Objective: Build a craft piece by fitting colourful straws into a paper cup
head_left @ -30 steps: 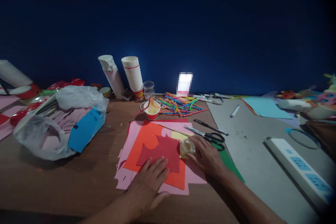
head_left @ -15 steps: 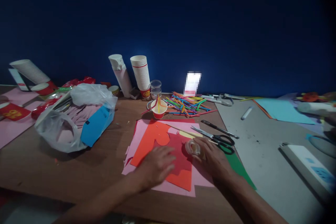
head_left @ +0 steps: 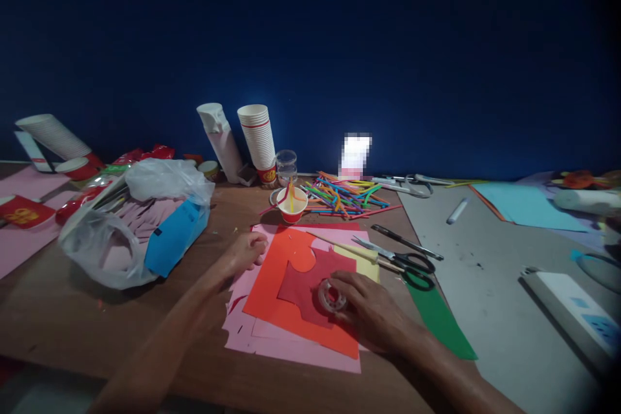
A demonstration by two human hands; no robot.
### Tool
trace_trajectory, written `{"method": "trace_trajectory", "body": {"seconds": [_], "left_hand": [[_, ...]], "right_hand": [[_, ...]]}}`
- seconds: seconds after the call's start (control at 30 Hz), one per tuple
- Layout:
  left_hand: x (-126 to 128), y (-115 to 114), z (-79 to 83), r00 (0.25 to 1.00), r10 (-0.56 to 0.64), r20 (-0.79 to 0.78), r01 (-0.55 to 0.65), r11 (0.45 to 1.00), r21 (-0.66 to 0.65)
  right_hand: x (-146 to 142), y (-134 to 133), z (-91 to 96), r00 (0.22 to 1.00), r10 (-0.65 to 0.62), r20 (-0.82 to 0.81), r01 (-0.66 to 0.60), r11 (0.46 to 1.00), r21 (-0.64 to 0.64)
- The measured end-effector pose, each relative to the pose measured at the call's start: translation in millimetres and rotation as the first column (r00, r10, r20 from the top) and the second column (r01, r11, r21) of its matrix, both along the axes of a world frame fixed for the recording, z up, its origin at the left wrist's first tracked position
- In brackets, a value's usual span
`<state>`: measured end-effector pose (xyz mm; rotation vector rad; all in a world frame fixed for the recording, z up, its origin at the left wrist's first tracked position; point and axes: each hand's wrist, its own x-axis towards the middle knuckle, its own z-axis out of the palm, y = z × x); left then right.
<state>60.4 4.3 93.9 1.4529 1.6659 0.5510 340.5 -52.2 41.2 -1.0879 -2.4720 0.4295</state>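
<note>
My right hand (head_left: 366,307) is closed round a small clear roll of tape (head_left: 332,295), held over a dark red cut paper piece (head_left: 303,291). Under that piece lies an orange sheet (head_left: 272,284) on top of pink sheets (head_left: 242,336). My left hand (head_left: 248,252) has its fingers curled in, at the left edge of the sheets; whatever they may hold is hidden. Beyond the sheets stands a paper cup (head_left: 294,208) with bent coloured strips in it. Black-handled scissors (head_left: 412,261) and a thin wooden stick (head_left: 339,244) lie to the right of the sheets' upper part.
Many coloured pipe-like sticks (head_left: 339,197) are heaped behind the sheets. Stacked paper cups (head_left: 257,142) stand at the wall, beside a clear plastic cup (head_left: 286,165). A plastic bag (head_left: 97,249) of paper scraps sits left. At right are a black pen (head_left: 407,242) and a white power strip (head_left: 567,304).
My left hand has moved away from the red piece, up and left, and its fingers have curled in. My right hand has brought the tape roll left and nearer to me.
</note>
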Motion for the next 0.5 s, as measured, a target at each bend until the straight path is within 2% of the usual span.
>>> {"method": "trace_trajectory", "body": {"seconds": [0.13,0.23,0.37,0.5], "left_hand": [[-9,5,-0.3,0.989,0.019,0.150,0.000,0.992,-0.128],[-17,10,-2.8,0.973,0.004,0.229,0.044,0.978,-0.204],[-21,13,-8.6,0.949,-0.006,0.315,0.094,0.959,-0.266],[-15,9,-18.0,0.941,-0.038,0.338,0.147,0.942,-0.302]], "right_hand": [[3,1,0.9,0.999,-0.036,0.004,0.036,0.999,-0.036],[3,1,2.7,0.999,-0.046,0.008,0.046,0.997,-0.058],[4,0,1.1,0.999,-0.047,0.009,0.047,0.996,-0.075],[7,1,-4.6,0.999,-0.031,0.006,0.032,0.995,-0.097]]}}
